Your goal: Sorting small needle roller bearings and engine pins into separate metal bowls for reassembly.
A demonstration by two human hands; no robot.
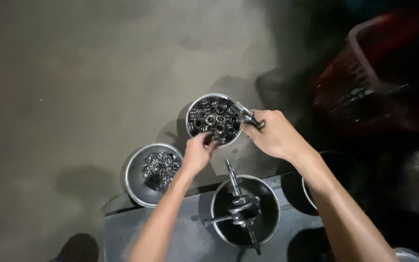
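Bearings (214, 120), small dark steel rings, fill a round metal bowl (191, 109) standing far of centre on the grey concrete floor (73, 73). Left and nearer, a second bowl (134, 184) holds shiny metal rings (159, 166). The left hand (197, 153) pinches a bearing at the far bowl's near rim. Nearer, a crankshaft (242, 211) lies in a third bowl (270, 213) on a grey counter (190, 237). The right hand (275, 133) grips a metal part (246, 115) over the bearing bowl. A red crate (379, 63) sits far right in shadow.
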